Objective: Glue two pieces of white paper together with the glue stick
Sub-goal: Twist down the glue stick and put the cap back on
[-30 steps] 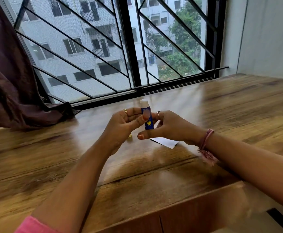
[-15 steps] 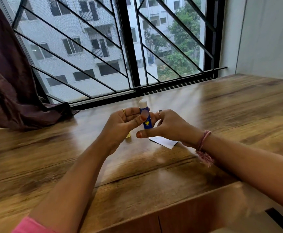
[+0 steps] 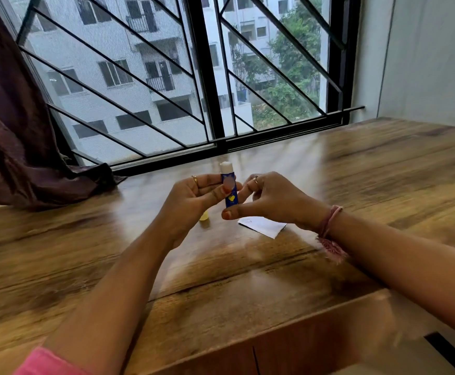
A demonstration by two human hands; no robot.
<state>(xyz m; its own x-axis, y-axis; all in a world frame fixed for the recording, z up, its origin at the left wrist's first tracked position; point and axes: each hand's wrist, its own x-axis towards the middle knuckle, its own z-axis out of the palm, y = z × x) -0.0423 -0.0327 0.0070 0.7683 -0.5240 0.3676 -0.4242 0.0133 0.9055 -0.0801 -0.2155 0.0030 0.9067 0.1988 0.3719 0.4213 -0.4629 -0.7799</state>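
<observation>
Blue stick (image 3: pixel 229 194): upright, glue exposed, pinched by left hand (image 3: pixel 191 201)
Right hand (image 3: pixel 268 201): fingertips twisting base
Next: rub on paper (image 3: pixel 261 226)

Pink sleeve (image 3: pixel 45 361) on left arm; pink thread bracelet (image 3: pixel 329 226) on right wrist; rings on both hands' fingers (image 3: pixel 256 180).

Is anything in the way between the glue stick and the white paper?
Only the right hand itself: it hangs over the paper and hides part of it. The glue stick, uncapped, is held upright above the table; its yellow cap stands to the left, clear of the path.
</observation>
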